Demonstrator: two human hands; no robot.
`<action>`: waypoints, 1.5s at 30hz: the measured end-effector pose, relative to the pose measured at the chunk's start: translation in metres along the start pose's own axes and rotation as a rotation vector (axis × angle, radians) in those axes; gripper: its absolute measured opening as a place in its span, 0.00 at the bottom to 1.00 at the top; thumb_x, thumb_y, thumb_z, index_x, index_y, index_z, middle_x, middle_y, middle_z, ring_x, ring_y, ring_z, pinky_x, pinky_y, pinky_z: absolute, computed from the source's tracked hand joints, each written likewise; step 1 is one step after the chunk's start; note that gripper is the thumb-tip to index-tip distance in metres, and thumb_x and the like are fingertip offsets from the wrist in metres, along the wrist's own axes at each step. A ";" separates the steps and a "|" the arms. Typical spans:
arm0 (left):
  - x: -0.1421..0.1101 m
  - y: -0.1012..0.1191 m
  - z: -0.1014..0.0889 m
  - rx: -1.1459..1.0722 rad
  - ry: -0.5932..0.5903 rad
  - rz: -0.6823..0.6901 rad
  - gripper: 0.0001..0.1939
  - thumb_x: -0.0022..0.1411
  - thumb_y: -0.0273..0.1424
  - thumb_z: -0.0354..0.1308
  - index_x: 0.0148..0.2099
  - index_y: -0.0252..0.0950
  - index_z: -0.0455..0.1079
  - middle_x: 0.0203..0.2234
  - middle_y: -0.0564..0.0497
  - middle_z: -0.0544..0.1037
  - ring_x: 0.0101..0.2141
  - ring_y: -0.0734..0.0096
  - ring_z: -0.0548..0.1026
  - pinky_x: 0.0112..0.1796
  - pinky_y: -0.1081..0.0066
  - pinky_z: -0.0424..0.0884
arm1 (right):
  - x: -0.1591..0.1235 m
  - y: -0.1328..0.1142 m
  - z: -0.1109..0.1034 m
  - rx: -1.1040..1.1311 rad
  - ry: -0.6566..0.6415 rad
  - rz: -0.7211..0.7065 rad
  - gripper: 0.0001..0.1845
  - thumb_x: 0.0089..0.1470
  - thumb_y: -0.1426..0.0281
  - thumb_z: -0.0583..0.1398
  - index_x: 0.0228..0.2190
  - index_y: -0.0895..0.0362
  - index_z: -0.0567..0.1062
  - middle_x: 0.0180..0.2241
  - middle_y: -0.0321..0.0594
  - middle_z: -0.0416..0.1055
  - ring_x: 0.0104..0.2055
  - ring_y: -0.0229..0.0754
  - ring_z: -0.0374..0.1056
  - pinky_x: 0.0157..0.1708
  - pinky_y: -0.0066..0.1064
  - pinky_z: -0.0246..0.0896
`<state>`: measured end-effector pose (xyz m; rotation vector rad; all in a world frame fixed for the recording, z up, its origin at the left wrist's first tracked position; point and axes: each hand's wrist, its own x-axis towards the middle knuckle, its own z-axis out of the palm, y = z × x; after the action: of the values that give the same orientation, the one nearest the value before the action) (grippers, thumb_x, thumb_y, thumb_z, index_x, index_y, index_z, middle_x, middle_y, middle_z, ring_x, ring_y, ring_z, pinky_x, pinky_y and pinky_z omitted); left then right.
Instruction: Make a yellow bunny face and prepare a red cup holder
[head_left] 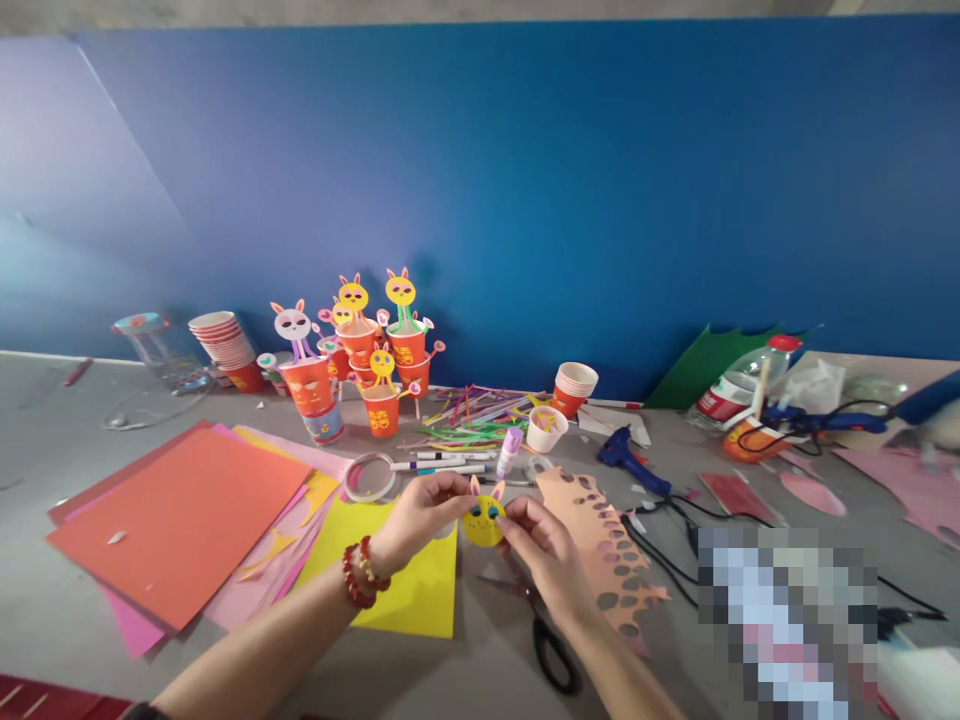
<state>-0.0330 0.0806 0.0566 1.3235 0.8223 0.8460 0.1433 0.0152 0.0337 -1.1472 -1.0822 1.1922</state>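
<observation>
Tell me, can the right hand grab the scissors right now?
Probably yes: the scissors lie close by, a black handle loop uncovered. But the right hand is pinching the yellow bunny face, so it'd likely need to let go first.

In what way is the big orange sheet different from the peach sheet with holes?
The orange sheet shows no holes, while the peach sheet has many. The orange sheet lies on top of other coloured sheets; the peach sheet lies on the grey table. Both are thin, flat sheets.

Blue wall (525, 200) behind; red-capped bottle (742, 383) right; clear container (155, 347) far left.
</observation>
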 end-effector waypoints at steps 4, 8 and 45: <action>0.000 -0.004 0.002 -0.042 0.029 -0.004 0.18 0.51 0.44 0.69 0.30 0.33 0.74 0.22 0.53 0.72 0.23 0.76 0.63 0.26 0.75 0.56 | 0.001 0.000 0.000 -0.019 -0.007 -0.006 0.19 0.49 0.52 0.67 0.26 0.55 0.73 0.25 0.34 0.69 0.26 0.40 0.66 0.28 0.29 0.62; -0.001 -0.010 0.006 -0.076 0.075 -0.010 0.18 0.51 0.44 0.69 0.29 0.33 0.72 0.22 0.54 0.72 0.23 0.76 0.63 0.27 0.75 0.56 | 0.001 0.002 -0.001 -0.057 -0.001 -0.019 0.19 0.51 0.53 0.67 0.26 0.55 0.73 0.24 0.35 0.70 0.26 0.40 0.66 0.28 0.29 0.62; -0.005 -0.035 0.008 -0.129 0.147 0.042 0.19 0.54 0.46 0.66 0.32 0.33 0.70 0.22 0.54 0.73 0.24 0.74 0.69 0.28 0.74 0.66 | 0.008 0.020 -0.009 0.055 0.185 -0.111 0.24 0.54 0.58 0.65 0.18 0.54 0.61 0.16 0.27 0.57 0.19 0.34 0.53 0.21 0.27 0.48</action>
<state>-0.0259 0.0705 0.0220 1.1791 0.8419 1.0226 0.1509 0.0227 0.0124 -1.1165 -0.9547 1.0029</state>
